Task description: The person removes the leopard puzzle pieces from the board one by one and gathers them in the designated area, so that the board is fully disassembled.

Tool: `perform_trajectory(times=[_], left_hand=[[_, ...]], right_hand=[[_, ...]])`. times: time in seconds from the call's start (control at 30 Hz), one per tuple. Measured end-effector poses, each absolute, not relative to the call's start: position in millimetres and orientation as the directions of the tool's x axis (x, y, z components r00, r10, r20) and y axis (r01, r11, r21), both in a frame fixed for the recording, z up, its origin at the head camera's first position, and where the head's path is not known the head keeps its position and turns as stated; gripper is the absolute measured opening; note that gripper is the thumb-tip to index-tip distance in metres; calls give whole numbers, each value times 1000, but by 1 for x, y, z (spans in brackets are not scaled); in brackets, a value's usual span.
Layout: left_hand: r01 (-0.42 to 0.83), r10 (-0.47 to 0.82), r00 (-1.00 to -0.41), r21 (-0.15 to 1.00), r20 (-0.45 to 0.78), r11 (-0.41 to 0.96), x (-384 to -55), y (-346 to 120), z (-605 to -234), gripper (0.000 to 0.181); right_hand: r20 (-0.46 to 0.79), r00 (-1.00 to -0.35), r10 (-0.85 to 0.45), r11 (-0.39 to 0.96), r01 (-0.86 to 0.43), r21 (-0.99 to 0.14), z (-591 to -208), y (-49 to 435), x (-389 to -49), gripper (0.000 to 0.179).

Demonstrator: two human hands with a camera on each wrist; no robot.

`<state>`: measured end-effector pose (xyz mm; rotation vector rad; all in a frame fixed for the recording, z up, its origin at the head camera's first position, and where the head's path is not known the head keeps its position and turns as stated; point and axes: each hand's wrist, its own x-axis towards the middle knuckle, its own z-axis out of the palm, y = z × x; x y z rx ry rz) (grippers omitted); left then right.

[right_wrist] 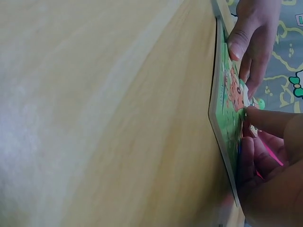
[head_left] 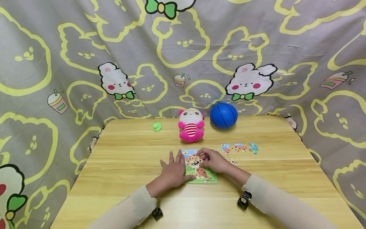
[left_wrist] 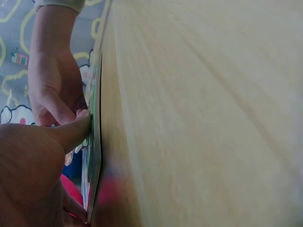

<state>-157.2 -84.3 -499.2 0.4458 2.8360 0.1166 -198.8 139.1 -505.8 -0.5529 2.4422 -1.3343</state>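
A jigsaw puzzle board (head_left: 211,180) with a spotted leopard cub on green grass lies flat on the wooden table. My left hand (head_left: 172,171) rests along its left side with fingers spread, the thumb (left_wrist: 75,130) lying over the near edge. Above the upper right part of the picture, my right hand (head_left: 213,160) pinches a small puzzle piece (right_wrist: 253,130) between thumb and curled fingers, low against the board. The fingers hide most of that piece. Loose puzzle pieces (head_left: 239,148) lie to the right, and a single loose piece (head_left: 233,162) sits near the right wrist.
Behind the board sits a pink and white plush toy (head_left: 191,127), with a blue ball (head_left: 224,115) on its right. A small green toy duck (head_left: 157,127) stands farther left. A patterned grey curtain (head_left: 143,47) hangs around the wooden table (head_left: 123,165).
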Motion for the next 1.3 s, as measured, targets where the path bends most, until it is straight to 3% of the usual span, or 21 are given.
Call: perform_trajectory(times=[0.8,1.3], left_hand=[[282,305,-921,123,-244,951,-155,-84,-500,118],[270,313,-921,201,-231,942,-156,-88,-497,112]], right_hand=[[-110,-859,-500,326,-69,-943,-506,144,-197,30],[-112,-869,-482,361,-80,-929,-508,146,-197,29]])
